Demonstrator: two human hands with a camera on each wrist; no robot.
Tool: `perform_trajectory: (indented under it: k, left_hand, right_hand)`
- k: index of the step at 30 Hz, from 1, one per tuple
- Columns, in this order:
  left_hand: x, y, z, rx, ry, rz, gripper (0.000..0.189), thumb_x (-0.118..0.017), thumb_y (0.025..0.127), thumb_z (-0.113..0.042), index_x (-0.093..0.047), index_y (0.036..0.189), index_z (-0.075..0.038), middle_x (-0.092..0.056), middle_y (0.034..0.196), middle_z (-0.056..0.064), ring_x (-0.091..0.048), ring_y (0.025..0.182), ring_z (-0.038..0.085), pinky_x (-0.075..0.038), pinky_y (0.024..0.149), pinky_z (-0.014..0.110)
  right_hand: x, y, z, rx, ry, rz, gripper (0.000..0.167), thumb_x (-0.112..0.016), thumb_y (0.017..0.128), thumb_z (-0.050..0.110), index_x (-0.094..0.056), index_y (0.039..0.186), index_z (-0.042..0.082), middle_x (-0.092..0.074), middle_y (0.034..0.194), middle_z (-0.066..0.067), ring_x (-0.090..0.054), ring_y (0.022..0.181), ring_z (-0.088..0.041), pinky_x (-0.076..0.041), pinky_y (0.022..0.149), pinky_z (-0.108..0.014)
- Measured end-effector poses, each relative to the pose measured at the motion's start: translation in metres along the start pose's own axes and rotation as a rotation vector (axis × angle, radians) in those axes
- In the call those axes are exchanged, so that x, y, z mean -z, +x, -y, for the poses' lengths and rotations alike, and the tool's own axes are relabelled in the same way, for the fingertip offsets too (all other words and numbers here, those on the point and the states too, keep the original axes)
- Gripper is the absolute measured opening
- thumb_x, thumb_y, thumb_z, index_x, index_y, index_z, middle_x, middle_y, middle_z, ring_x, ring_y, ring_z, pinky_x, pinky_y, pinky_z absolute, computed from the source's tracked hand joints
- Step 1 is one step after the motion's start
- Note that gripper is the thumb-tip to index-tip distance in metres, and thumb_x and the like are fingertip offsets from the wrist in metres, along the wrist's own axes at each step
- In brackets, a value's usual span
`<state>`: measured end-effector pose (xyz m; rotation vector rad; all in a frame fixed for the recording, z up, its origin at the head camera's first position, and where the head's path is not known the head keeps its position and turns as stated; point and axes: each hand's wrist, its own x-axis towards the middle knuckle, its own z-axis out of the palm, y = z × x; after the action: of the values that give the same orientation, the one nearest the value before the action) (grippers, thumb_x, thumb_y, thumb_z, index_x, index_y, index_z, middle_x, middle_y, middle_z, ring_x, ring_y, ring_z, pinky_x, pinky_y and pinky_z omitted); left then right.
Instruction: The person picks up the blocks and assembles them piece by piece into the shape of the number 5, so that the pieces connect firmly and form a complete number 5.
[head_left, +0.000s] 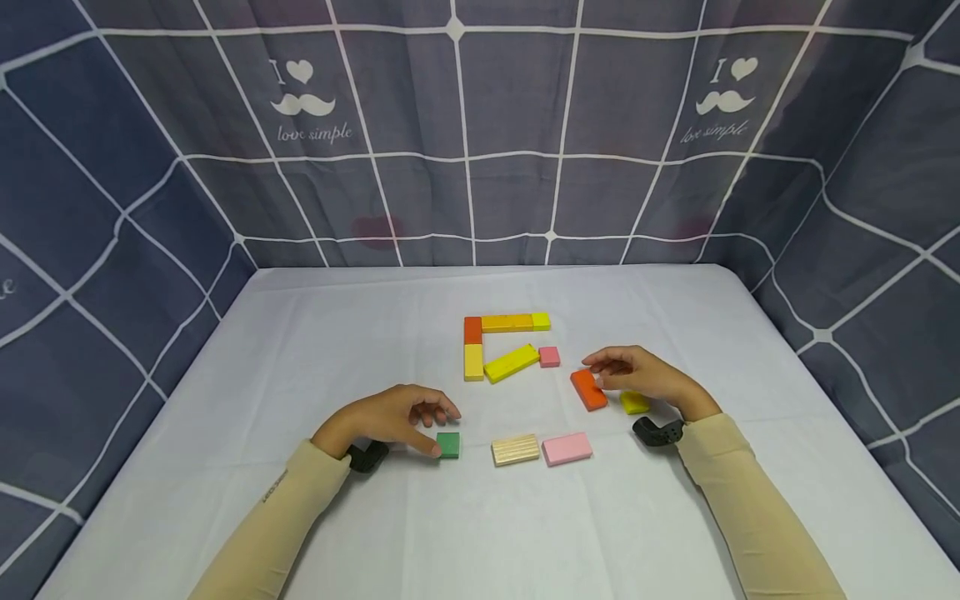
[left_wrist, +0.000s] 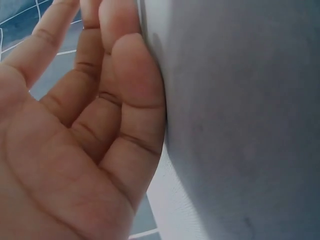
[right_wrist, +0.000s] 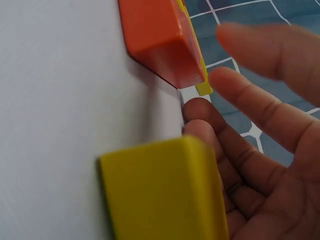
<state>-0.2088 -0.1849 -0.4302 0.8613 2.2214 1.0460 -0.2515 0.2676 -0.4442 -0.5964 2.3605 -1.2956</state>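
Observation:
My left hand (head_left: 397,415) rests low over the table with loosely bent fingers, its thumb tip at the left edge of a small green block (head_left: 449,445). Whether the thumb touches it, I cannot tell. No block shows in the left wrist view, only the hand (left_wrist: 95,115) against the cloth. My right hand (head_left: 647,375) hovers beside an orange block (head_left: 588,390), and a yellow block (head_left: 635,402) lies below its palm. In the right wrist view the fingers are spread apart from the orange block (right_wrist: 160,40), with the yellow block (right_wrist: 160,192) nearer the camera.
Further back, a red-orange block (head_left: 472,330), an amber block (head_left: 507,323) and several yellow blocks (head_left: 473,362) form a corner shape. A slanted yellow block (head_left: 512,363) meets a small pink block (head_left: 549,357). Nearer lie a ridged beige block (head_left: 515,450) and a pink block (head_left: 567,449).

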Motion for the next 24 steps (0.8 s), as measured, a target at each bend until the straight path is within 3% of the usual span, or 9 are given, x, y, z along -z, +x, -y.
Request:
perform_trajectory:
  k: [4, 12, 17, 24]
  left_hand:
    - [-0.0003, 0.0016, -0.0018, 0.0, -0.004, 0.009, 0.04, -0.094, 0.083, -0.016, -0.076, 0.119, -0.009, -0.069, 0.109, -0.002, -0.057, 0.096, 0.02, -0.048, 0.085, 0.027]
    - [-0.002, 0.003, 0.0004, 0.063, 0.012, -0.004, 0.033, -0.097, 0.079, -0.016, -0.077, 0.105, -0.012, -0.068, 0.098, -0.004, -0.054, 0.088, 0.016, -0.044, 0.078, 0.023]
    - [-0.0018, 0.0015, 0.0026, 0.072, 0.034, -0.01, 0.033, -0.099, 0.078, -0.017, -0.077, 0.102, -0.013, -0.064, 0.092, -0.003, -0.054, 0.087, 0.016, -0.044, 0.077, 0.023]
    - [-0.001, 0.0024, 0.0014, 0.076, 0.049, -0.009, 0.031, -0.099, 0.078, -0.02, -0.076, 0.099, -0.016, -0.063, 0.09, -0.005, -0.054, 0.086, 0.012, -0.045, 0.077, 0.024]
  right_hand:
    - [0.0021, -0.0033, 0.001, 0.006, -0.029, 0.018, 0.048, -0.076, 0.098, 0.006, -0.063, 0.142, -0.008, -0.066, 0.136, -0.023, -0.06, 0.119, -0.031, -0.051, 0.097, -0.023]
    - [0.0034, -0.0082, 0.001, 0.029, -0.099, 0.063, 0.062, -0.083, 0.093, 0.013, -0.059, 0.148, -0.004, -0.062, 0.143, -0.02, -0.057, 0.124, -0.03, -0.048, 0.104, -0.029]
    - [0.0028, -0.0076, 0.001, 0.038, -0.096, 0.071, 0.067, -0.084, 0.09, 0.012, -0.057, 0.149, -0.005, -0.061, 0.142, -0.02, -0.055, 0.124, -0.032, -0.046, 0.107, -0.034]
    - [0.0027, -0.0073, 0.0001, 0.011, -0.105, 0.053, 0.066, -0.082, 0.087, 0.007, -0.058, 0.147, -0.007, -0.062, 0.138, -0.02, -0.055, 0.12, -0.03, -0.047, 0.103, -0.03]
